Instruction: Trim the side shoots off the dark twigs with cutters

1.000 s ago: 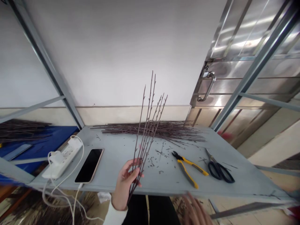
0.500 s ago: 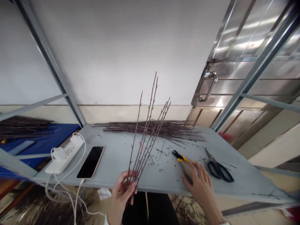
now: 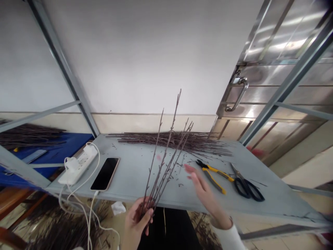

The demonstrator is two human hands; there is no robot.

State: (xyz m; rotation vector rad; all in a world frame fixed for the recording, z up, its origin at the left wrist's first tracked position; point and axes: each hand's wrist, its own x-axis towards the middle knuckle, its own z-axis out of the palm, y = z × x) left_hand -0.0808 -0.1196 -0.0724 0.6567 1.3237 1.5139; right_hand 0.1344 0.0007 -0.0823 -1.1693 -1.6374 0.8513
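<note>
- At the near edge of a grey metal table (image 3: 130, 184), the left hand (image 3: 137, 222) is closed in a fist around the lower ends of a bundle of thin twigs (image 3: 166, 163). The twigs stand upright and fan out at the tips.
- The right hand (image 3: 204, 191) hovers above the table with its fingers spread wide, holding nothing. It is just right of the bundle and blurred by motion.
- Half a second ago this hand lay on the yellow-handled cutters (image 3: 213, 172). It has now lifted off and swung left toward the twigs, while the cutters stay flat on the table, so no tool is in use on the bundle.
- The left hand has dropped slightly lower, below the table edge.
- Black scissors (image 3: 247, 187) lie just right of the cutters.
- A long pile of loose twigs (image 3: 177, 140) lies along the far edge.
- At the left are 1 phone (image 3: 105, 173) and 1 white power strip (image 3: 78, 165).
</note>
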